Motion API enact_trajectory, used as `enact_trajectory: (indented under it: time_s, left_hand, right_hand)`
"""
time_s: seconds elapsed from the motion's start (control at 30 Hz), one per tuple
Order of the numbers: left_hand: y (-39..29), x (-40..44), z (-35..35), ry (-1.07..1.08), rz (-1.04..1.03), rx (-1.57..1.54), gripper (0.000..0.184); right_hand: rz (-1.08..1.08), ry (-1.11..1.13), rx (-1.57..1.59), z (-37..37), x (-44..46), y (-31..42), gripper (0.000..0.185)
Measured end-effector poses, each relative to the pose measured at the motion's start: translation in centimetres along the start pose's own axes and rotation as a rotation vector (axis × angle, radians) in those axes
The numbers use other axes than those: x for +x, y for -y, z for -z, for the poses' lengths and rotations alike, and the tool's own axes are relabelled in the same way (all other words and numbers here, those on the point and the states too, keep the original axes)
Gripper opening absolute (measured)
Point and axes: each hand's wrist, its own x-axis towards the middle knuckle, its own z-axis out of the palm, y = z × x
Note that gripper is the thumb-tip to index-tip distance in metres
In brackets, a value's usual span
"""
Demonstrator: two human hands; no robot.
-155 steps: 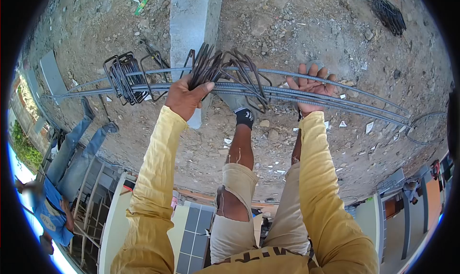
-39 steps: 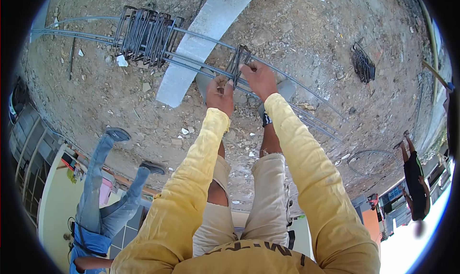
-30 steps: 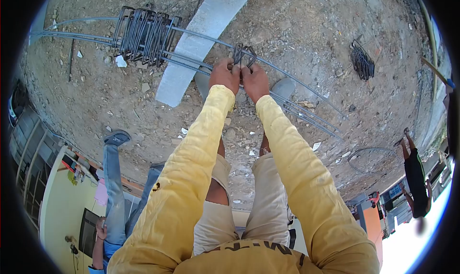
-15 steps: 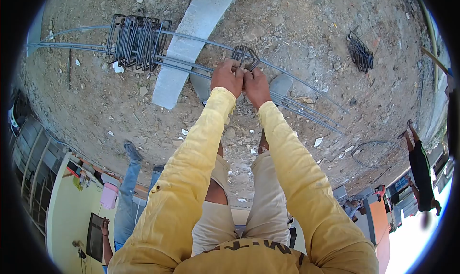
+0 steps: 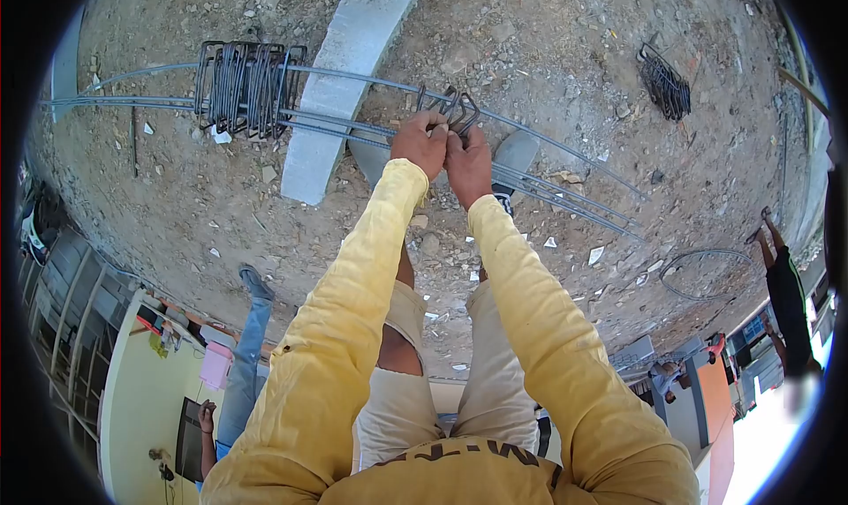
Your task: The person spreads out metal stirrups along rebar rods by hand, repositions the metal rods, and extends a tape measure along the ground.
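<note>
While the left hand (image 5: pixel 420 143) and right hand (image 5: pixel 468 162) pinch dark bent-steel loops (image 5: pixel 464 108), fingers nearly closed, these sit at long grey bars (image 5: pixel 574 207) — apart from the stacked dark rectangular loops (image 5: pixel 247 90).

Concrete beam (image 5: pixel 311 162) on stony ground (image 5: pixel 565 72)

Opens for a hand over the dirt (image 5: pixel 548 37) right of the concrete beam (image 5: pixel 353 55), up to a separate stirrup heap (image 5: pixel 667 86), but meets long bars (image 5: pixel 565 147) crossing the beam, a packed stirrup bundle (image 5: pixel 247 90) left of it, and loose stirrups (image 5: pixel 462 108) and shoes (image 5: pixel 518 150) to its right.
</note>
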Motion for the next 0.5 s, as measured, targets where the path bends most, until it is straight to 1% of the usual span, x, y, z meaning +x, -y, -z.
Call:
enact_trajectory:
  time_s: [0.1,0.2,0.3,0.4,0.5]
  left_hand:
    - [1.3,0.8,-0.6,0.165,0.056,-0.232,0.023]
    - [1.8,0.8,-1.0,0.299,0.191,-0.465,0.025]
    - [2.0,0.8,-1.2,0.307,0.127,-0.438,0.028]
    - [1.6,0.9,-1.0,0.245,0.058,-0.142,0.028]
    - [0.8,1.1,0.1,0.302,-0.073,0.09,0.028]
  right_hand:
    - [0.015,-0.018,0.167,0.3,0.2,-0.3,0.018]
    - [-0.118,0.052,0.357,1.1,-0.7,1.5,0.017]
    - [-0.147,0.082,0.298,1.6,-0.8,2.3,0.018]
    - [-0.001,0.039,0.224,1.2,-0.3,0.7,0.019]
    - [0.057,-0.022,0.204,0.8,-0.2,-0.6,0.019]
